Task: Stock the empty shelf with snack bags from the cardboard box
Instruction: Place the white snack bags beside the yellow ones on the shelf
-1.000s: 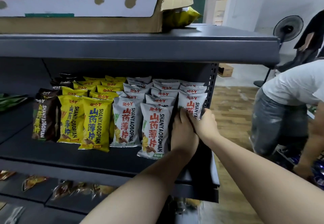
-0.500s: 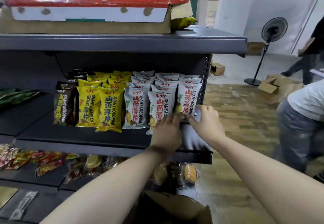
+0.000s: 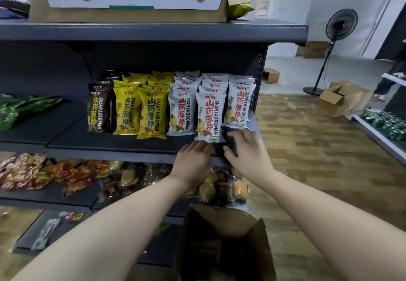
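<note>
Brown cardboard box [image 3: 224, 243] sits open below our wrists, nearest us; our left hand [image 3: 193, 159] and right hand [image 3: 243, 148] hover empty, fingers loosely spread, just beneath the upright white snack bags [image 3: 208, 115] on the dark metal shelf [image 3: 109, 146].

Shelf [image 3: 123, 143] front bare; snack bags [image 3: 182, 109] crowd back.

Dark shelf [image 3: 123, 143]; upright snack bags [image 3: 151, 113], perhaps rows deep.

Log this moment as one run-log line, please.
left hand: open at shelf front edge | right hand: open below white snack bags | cardboard box: open below
</note>
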Available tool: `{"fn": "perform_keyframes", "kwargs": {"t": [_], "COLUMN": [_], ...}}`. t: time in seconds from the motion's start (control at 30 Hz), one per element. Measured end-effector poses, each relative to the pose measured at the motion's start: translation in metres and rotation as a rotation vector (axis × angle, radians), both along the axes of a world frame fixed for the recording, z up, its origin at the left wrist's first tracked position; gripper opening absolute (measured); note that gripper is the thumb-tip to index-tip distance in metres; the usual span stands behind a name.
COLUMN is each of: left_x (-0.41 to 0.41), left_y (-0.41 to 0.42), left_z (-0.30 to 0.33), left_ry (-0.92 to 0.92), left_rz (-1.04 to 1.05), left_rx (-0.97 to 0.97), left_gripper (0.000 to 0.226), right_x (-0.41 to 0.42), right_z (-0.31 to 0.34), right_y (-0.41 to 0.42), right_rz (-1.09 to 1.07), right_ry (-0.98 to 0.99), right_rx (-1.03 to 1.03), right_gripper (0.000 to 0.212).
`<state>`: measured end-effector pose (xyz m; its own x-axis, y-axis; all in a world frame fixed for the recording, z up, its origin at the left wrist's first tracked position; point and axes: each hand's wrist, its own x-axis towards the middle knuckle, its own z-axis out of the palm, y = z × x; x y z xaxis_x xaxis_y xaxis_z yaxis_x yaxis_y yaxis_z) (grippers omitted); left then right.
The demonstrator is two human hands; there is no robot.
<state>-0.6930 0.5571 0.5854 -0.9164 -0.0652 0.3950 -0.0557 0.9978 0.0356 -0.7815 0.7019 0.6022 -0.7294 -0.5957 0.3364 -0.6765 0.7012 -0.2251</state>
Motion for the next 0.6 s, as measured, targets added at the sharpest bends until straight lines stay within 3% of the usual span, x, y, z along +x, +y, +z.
{"fn": "perform_keyframes", "kwargs": {"t": [0.07, 0.23, 0.33, 0.6], "left_x": [0.01, 0.033, 0.045, 0.052], "left_y": [0.003, 0.01, 0.015, 0.02], "left_z": [-0.01, -0.041, -0.057, -0.102], "left_ry": [-0.013, -0.1, -0.159, -0.37], "left_rz": [0.009, 0.024, 0.058, 0.117], "left_rx": [-0.004, 0.03, 0.067, 0.194], "left_gripper": [0.024, 0.031, 0.023, 0.039], "right_x": [0.017, 0.041, 0.048, 0.059], "right_z": [-0.008, -0.043, -0.063, -0.113], "right_y": [0.005, 0.014, 0.023, 0.047], "right_rz": [0.062, 0.079, 0.053, 0.022], "right_ry": [0.016, -0.033, -0.062, -0.148], "right_rx": [-0.012, 0.037, 0.09, 0.215], "right_gripper": [0.046, 0.039, 0.039, 0.039]}}
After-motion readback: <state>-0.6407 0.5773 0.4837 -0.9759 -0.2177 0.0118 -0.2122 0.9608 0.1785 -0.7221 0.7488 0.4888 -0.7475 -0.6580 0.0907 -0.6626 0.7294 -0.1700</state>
